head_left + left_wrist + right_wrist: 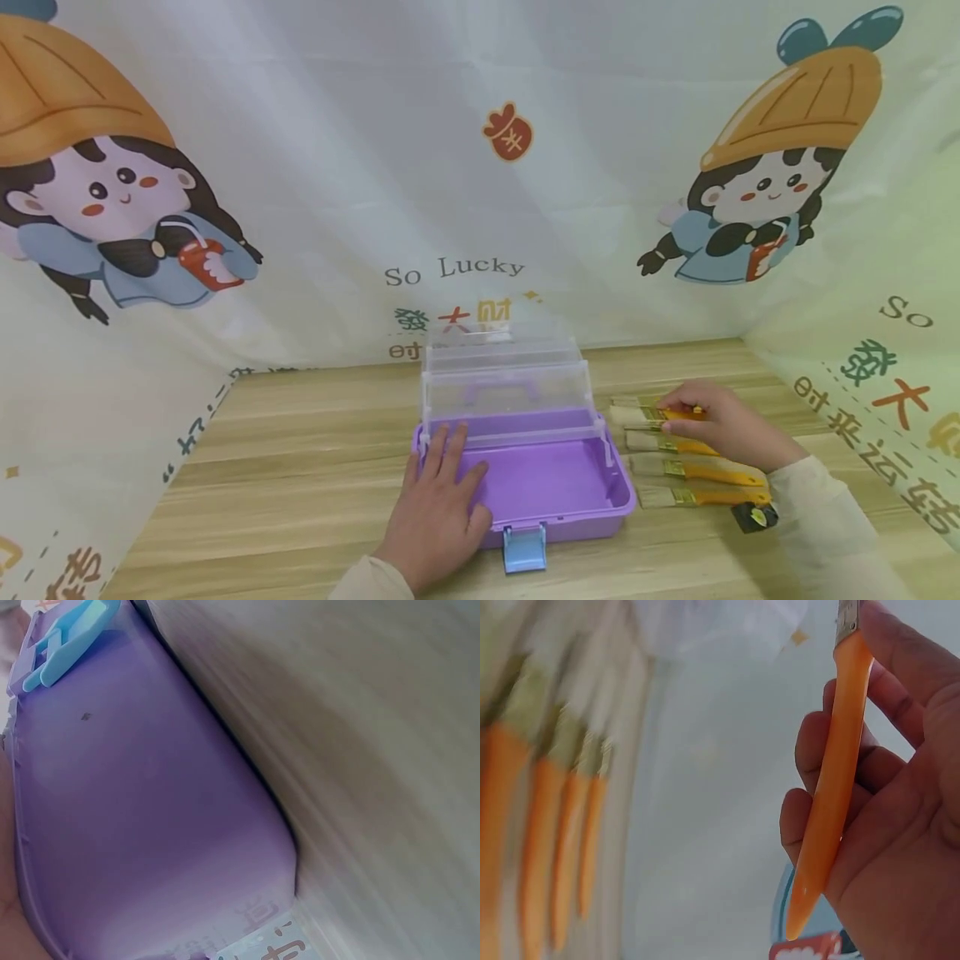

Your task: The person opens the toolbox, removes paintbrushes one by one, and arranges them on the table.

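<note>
A purple plastic box (551,479) with a blue latch (525,550) stands on the table, its clear lid (510,383) raised at the back. My left hand (438,517) rests on the box's front left corner with the fingers spread over the rim. In the left wrist view, the box's purple wall (150,795) fills much of the picture. Right of the box, my right hand (712,425) holds a paintbrush (832,787) near its metal ferrule. The orange handle slants along the palm in the right wrist view. Several more paintbrushes (720,475) lie in a row below that hand.
A small black object with a yellow-green mark (753,517) sits by the handle ends near my right sleeve. Wood-grain table surface (300,467) stretches left of the box. A printed curtain (337,167) hangs behind and at both sides.
</note>
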Demonstrator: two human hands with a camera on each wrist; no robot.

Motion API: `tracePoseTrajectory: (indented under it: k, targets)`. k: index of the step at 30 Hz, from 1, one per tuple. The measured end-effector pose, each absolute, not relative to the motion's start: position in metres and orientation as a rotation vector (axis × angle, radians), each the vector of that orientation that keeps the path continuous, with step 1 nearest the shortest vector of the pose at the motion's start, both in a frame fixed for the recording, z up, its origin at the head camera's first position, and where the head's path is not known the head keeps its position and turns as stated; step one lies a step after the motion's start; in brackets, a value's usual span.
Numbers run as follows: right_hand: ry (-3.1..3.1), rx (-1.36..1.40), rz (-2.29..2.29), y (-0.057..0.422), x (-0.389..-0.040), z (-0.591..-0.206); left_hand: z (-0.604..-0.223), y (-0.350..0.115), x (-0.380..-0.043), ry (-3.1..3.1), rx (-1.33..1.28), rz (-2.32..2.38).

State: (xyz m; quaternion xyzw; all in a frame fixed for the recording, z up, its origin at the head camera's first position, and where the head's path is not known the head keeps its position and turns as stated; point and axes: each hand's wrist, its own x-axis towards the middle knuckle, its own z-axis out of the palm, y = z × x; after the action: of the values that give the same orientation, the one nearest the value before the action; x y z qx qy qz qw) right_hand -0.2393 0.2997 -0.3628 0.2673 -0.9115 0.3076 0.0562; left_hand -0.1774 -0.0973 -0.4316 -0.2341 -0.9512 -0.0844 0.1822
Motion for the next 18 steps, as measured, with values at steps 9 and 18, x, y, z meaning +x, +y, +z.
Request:
tracePoseTrajectory:
  k: [9, 18]
  targets:
    - [-2.896, 0.872, 0.985, 0.328, -0.208, -0.386, -0.43, -0.098, -0.177, -2.689, -0.658, -0.234]
    - [-2.924, 1.086, 1.096, 0.335, -0.195, -0.415, -0.428, -0.097, -0.177, -2.71, -0.657, -0.24]
